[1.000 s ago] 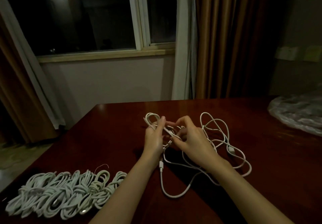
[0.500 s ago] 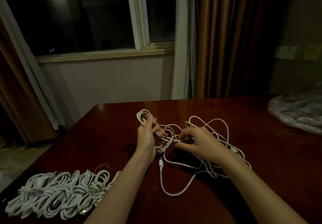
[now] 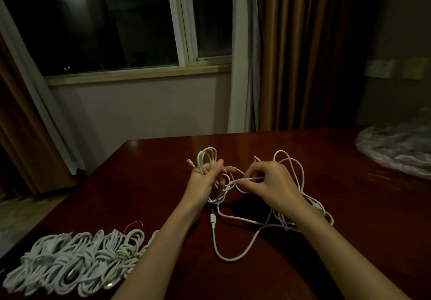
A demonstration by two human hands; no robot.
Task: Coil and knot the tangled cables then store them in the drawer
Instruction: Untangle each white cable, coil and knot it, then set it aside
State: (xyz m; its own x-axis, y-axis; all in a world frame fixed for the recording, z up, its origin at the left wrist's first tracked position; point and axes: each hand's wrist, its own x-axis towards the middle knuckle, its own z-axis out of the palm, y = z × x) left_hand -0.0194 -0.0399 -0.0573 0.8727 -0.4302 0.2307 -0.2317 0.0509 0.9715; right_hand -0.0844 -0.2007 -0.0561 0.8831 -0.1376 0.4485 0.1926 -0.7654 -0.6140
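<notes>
A tangle of white cables (image 3: 291,183) lies in the middle of the dark red table (image 3: 349,206). My left hand (image 3: 205,180) grips a small coil of white cable (image 3: 206,157) whose loops stand up above the fingers, with a plug end poking out to the left. My right hand (image 3: 268,183) pinches a strand of the same cable, stretched between the two hands. A loose end with a connector (image 3: 213,220) trails toward me in a long loop. No drawer is in view.
A row of several coiled, knotted white cables (image 3: 77,260) lies at the table's near left corner. A crumpled clear plastic bag (image 3: 396,150) sits at the far right. The table's far edge faces a wall, window and curtains.
My hands have moved apart, drawing a strand taut between them. The coil in my left hand has grown by more loops and shifted left. The loose tangle under my right hand has shifted.
</notes>
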